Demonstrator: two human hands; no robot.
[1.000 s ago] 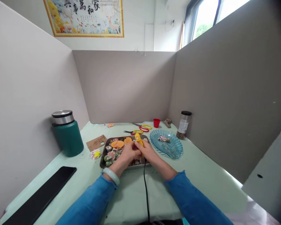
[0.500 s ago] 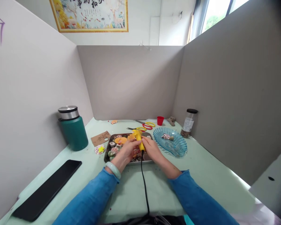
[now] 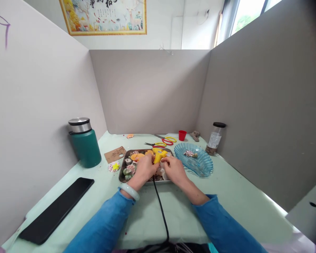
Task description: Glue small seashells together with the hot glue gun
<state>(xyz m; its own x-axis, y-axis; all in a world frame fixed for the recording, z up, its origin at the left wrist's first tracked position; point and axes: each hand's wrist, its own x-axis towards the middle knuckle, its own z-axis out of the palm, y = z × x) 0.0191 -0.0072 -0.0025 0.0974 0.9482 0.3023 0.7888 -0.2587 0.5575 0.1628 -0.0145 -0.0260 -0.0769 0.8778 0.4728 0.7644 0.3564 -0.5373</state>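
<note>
A yellow glue gun (image 3: 158,155) is gripped in my left hand (image 3: 145,169), above the metal tray. Its black cord (image 3: 160,207) runs down to the table's near edge. Just right of the glue gun, my right hand (image 3: 175,170) has its fingers curled together in a pinch; whatever lies between the fingertips is too small or hidden to tell. Beneath both hands is the metal tray (image 3: 123,180), holding seashells (image 3: 131,169) and orange pieces (image 3: 137,156). My hands and the glue gun cover part of the tray.
Left stand a green bottle (image 3: 86,147), a black slab-like object (image 3: 58,211), a brown card (image 3: 115,154) and a round piece with a yellow star (image 3: 114,167). Behind are scissors (image 3: 160,144) and a red cup (image 3: 182,135). Right are a blue dish (image 3: 200,165) and a jar (image 3: 214,140). Grey partitions (image 3: 150,91) enclose the table.
The glue gun has turned in my left hand, its head now pointing rightward. My right hand has come off its body and sits apart, fingers curled.
</note>
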